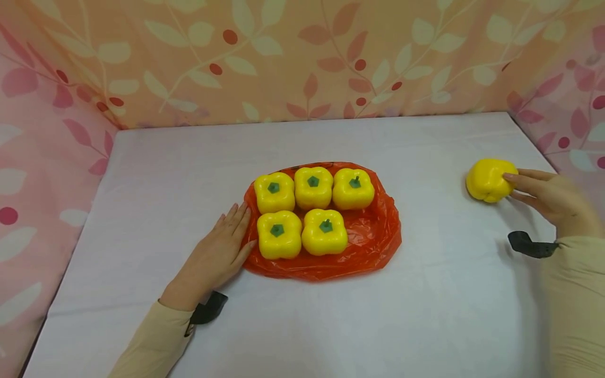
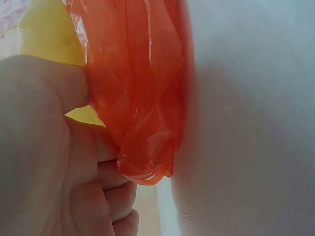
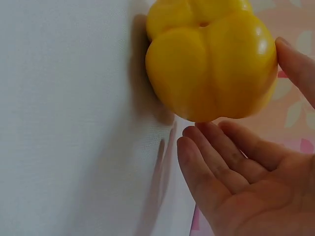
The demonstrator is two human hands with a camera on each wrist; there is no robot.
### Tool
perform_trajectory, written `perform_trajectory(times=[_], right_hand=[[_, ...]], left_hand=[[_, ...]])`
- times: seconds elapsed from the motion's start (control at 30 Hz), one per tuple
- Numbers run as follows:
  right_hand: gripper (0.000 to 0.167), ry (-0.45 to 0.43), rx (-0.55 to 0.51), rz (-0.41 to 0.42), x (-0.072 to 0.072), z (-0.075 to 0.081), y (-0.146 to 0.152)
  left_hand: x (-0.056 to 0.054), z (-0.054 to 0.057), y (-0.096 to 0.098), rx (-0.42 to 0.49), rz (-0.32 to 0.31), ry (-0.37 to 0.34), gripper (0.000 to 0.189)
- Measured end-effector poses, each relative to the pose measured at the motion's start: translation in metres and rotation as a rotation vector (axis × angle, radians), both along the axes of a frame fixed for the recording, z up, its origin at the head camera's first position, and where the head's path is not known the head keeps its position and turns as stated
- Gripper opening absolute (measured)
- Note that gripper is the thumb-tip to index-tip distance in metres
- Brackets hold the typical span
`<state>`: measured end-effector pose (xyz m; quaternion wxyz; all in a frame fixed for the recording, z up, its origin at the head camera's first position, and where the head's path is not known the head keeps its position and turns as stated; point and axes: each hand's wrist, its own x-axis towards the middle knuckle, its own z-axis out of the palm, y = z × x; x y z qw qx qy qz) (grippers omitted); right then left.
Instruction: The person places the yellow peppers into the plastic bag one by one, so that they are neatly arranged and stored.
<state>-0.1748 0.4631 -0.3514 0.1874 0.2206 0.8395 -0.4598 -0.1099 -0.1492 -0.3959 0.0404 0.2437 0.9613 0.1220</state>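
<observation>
My left hand lies at the left edge of a red plastic bag, fingers straight along it and thumb at its near side. Up close in the left wrist view, the crumpled bag side sits by the thumb and fingers. Several yellow bell peppers with green stems stand upright on the bag, in two rows. At far right, my right hand holds another yellow bell pepper by its side with thumb and fingertips. This pepper is tipped over, its lobed underside facing the right wrist camera.
A white cloth covers the table. Leaf-patterned curtains stand along the back and both sides. Each wrist wears a black strap piece, one at the left cuff and one at the right.
</observation>
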Motion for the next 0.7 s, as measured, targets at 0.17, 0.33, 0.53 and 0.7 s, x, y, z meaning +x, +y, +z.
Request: perform_trajectory(times=[0.17,0.33,0.53,0.7], right_hand=[[0.023,0.096,-0.182,-0.076,-0.008,-0.003,-0.002],[0.015,0.132,-0.234,-0.123,-0.013,-0.006,-0.008],[0.075,0.117,-0.004,-0.04,-0.011,-0.006,-0.013],[0.094,0.122,0.089,-0.038,-0.006,-0.005,-0.022]], left_hand=[[0.001,0.0,0.0,0.001,0.004,-0.004,0.064],[0.0,0.0,0.0,-0.001,0.003,-0.007,0.065],[0.0,0.0,0.0,-0.008,0.0,-0.011,0.065],[0.0,-0.001,0.0,-0.006,-0.002,0.001,0.065]])
